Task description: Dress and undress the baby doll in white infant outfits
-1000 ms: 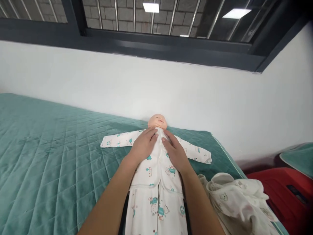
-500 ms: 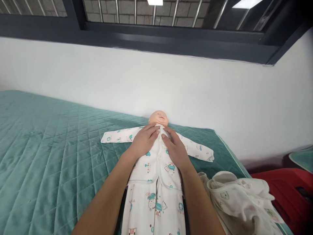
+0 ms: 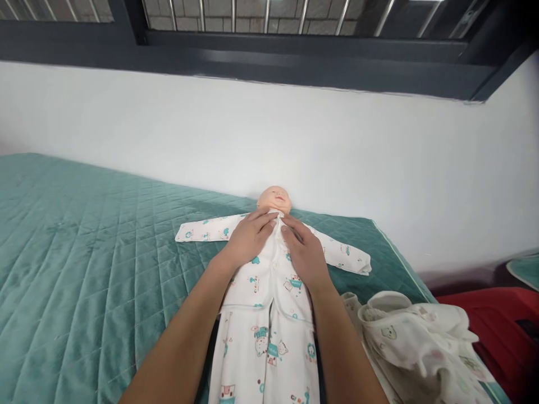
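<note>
A baby doll lies on its back in a white printed top and white printed trousers, its sleeves stretched out to both sides. On the left part of the top's chest, just below the neck, rests my left hand, its fingers spread. My right hand lies on the other side of the front opening, fingers reaching to the collar. The fingertips of both hands are close together at the collar; neither hand visibly grips the cloth.
Green quilted bedding lies under the doll. A crumpled pile of pale clothes sits at the lower right, beside a red object. Behind stand a white wall and a dark window frame with bars.
The camera view has shifted slightly. Both hands remain on the chest of the top, with the right fingers moved only a little near the collar.
</note>
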Demonstrator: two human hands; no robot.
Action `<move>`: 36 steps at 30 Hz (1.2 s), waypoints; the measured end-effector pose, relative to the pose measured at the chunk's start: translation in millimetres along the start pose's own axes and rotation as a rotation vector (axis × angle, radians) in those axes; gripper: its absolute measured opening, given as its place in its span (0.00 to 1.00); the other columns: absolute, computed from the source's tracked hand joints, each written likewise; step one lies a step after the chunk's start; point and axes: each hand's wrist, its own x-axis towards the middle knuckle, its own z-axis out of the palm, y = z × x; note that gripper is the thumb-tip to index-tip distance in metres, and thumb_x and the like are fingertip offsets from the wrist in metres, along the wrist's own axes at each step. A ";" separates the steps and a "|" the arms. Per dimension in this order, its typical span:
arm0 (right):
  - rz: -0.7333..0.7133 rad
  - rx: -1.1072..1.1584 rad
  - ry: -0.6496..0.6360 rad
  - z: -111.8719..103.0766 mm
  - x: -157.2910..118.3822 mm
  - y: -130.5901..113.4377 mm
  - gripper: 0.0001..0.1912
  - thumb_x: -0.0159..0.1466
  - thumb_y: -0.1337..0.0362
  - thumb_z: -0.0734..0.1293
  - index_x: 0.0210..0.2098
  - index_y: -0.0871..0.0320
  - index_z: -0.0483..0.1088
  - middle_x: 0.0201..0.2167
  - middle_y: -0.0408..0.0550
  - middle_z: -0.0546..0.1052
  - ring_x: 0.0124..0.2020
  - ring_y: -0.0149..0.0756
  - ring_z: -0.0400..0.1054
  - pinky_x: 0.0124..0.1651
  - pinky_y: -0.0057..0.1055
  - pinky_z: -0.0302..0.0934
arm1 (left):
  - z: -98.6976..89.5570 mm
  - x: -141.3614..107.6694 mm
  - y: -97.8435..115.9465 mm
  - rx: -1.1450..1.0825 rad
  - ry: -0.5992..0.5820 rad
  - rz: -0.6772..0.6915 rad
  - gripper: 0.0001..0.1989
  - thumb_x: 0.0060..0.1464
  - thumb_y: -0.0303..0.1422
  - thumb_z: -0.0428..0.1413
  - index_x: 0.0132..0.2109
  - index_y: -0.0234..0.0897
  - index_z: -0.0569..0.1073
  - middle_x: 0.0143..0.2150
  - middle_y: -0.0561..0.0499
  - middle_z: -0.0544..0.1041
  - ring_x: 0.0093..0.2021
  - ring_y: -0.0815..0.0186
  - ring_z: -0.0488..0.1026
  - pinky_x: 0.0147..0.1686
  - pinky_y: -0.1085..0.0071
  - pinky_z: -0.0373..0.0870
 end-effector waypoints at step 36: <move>-0.064 0.007 -0.079 0.4 -0.7 -3.4 0.26 0.66 0.53 0.63 0.62 0.47 0.66 0.66 0.44 0.66 0.68 0.42 0.54 0.71 0.45 0.47 | 1.0 0.0 5.5 0.191 -0.058 0.028 0.21 0.68 0.37 0.41 0.60 0.46 0.72 0.70 0.49 0.61 0.70 0.56 0.57 0.68 0.53 0.55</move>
